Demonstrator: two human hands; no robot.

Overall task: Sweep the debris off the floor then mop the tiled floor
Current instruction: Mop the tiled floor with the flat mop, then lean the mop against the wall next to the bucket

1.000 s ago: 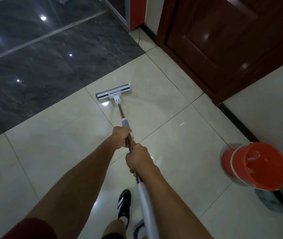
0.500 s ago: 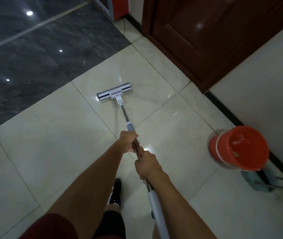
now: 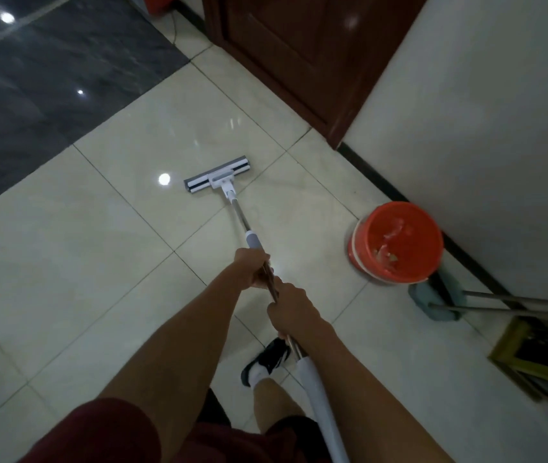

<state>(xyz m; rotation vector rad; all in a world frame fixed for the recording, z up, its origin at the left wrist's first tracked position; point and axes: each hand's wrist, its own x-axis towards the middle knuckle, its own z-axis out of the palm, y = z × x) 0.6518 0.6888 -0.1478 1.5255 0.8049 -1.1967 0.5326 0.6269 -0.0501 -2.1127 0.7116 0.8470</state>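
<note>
While both hands gripped the mop handle (image 3: 267,282), the mop head (image 3: 218,179) lay flat on the cream floor tiles (image 3: 65,248), out ahead of the person and close to a grout line. The left hand (image 3: 253,269) was curled round the handle at the farther spot, just below a grey collar on the shaft. The right hand (image 3: 291,312) was closed round the handle nearer the body, touching or nearly touching the left. A white sleeve on the handle's near end (image 3: 321,406) ran down beside the right forearm and out of the bottom edge. The shaft slanted from the hands up and left to the head.

To the right stood an orange bucket (image 3: 398,242), close to the cream wall (image 3: 500,128) and its dark skirting. Pale scraps lay inside it; what they were could not be told. Just behind the bucket, nearer the right edge, a blue-grey mop head (image 3: 433,300) rested on the floor with two metal poles (image 3: 526,304) running off to the right. A yellow-framed object (image 3: 540,355) sat at the near right corner, blurred.

At the far side a dark wooden door (image 3: 299,55) met the wall. Dark glossy tiles (image 3: 48,78) filled the far left. One black-and-white shoe (image 3: 267,360) showed below the hands, and a dark red sleeve (image 3: 99,432) at the bottom left.
</note>
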